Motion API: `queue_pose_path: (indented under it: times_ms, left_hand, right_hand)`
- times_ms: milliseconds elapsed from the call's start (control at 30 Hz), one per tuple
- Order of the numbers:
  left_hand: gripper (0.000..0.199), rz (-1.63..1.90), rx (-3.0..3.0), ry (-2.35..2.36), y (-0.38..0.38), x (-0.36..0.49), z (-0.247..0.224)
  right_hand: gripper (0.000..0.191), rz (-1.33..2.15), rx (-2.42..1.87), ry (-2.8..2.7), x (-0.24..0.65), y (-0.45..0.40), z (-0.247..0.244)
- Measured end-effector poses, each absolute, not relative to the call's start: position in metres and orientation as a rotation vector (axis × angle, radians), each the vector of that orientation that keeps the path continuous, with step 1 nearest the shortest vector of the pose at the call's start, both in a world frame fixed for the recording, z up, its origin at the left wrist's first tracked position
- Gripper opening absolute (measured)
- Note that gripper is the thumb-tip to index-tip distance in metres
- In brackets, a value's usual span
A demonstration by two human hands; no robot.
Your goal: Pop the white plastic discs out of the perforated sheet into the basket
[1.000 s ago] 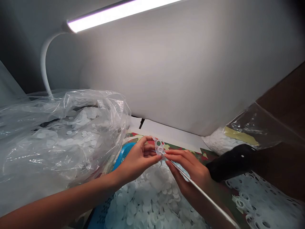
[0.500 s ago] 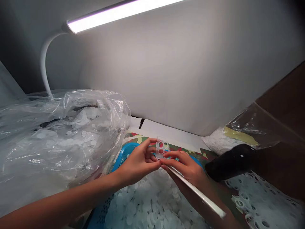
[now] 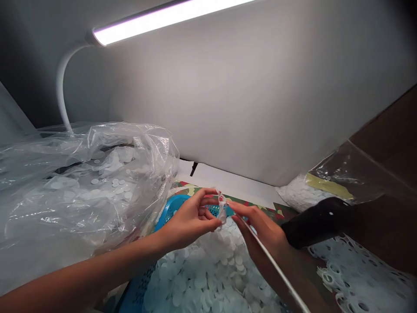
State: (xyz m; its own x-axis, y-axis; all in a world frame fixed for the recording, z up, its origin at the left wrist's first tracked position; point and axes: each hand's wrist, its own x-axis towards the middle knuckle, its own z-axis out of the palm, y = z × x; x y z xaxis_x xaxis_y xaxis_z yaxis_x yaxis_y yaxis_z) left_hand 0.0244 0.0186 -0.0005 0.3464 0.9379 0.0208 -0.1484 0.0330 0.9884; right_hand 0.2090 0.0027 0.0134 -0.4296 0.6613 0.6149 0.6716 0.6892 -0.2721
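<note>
My left hand (image 3: pixel 192 217) pinches a small translucent plastic sheet with round holes (image 3: pixel 222 208), seen almost edge-on. Close against its right side are the fingertips of my right hand (image 3: pixel 260 226), which grips a long thin white stick (image 3: pixel 276 269) that slants down to the right. Below both hands, a blue basket (image 3: pixel 159 221) holds a heap of translucent white discs (image 3: pixel 208 274). The stick's tip is too small to make out against the sheet.
A clear plastic bag (image 3: pixel 81 191) with white discs lies at left. At right are a black cylindrical object (image 3: pixel 314 221), holed plastic sheets (image 3: pixel 361 274) and a bag with yellow tape (image 3: pixel 329 186). A lit lamp (image 3: pixel 169 21) hangs above.
The holed sheet has turned from facing the camera to nearly edge-on. My right hand has shifted slightly right, and the stick has tilted more steeply.
</note>
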Motion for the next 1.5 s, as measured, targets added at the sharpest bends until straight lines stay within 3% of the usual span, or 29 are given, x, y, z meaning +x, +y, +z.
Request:
queue_pose_path:
  times_ms: [400,567,800,933,1100,1300,1400,1500]
  left_hand:
    - [0.047,1.007,1.237,0.883,0.018,0.024,0.003]
    - [0.03,1.012,1.277,0.897,0.018,0.024,0.002]
    - [0.022,1.02,1.283,0.818,0.019,0.024,-0.003]
    - [0.002,0.937,1.402,0.874,0.018,0.024,0.001]
    - [0.023,0.874,1.533,1.004,0.016,0.023,0.005]
    - [0.029,0.852,1.53,1.014,0.016,0.022,-0.003]
    - [0.034,0.862,1.492,1.009,0.016,0.022,-0.002]
    - [0.031,0.879,1.489,0.974,0.017,0.022,0.001]
  right_hand:
    - [0.02,-0.022,-1.21,-1.868,0.21,-0.003,0.018]
    - [0.017,0.01,-1.275,-1.815,0.211,-0.004,0.02]
    - [0.019,-0.034,-1.311,-1.788,0.212,-0.004,0.024]
    - [0.022,-0.043,-1.318,-1.786,0.215,-0.003,0.028]
    - [0.023,-0.088,-1.318,-1.797,0.219,-0.001,0.03]
    - [0.029,-0.22,-1.454,-1.618,0.233,-0.001,0.046]
    - [0.032,-0.148,-1.567,-1.467,0.247,-0.003,0.06]
    - [0.032,0.015,-1.611,-1.67,0.258,-0.003,0.066]
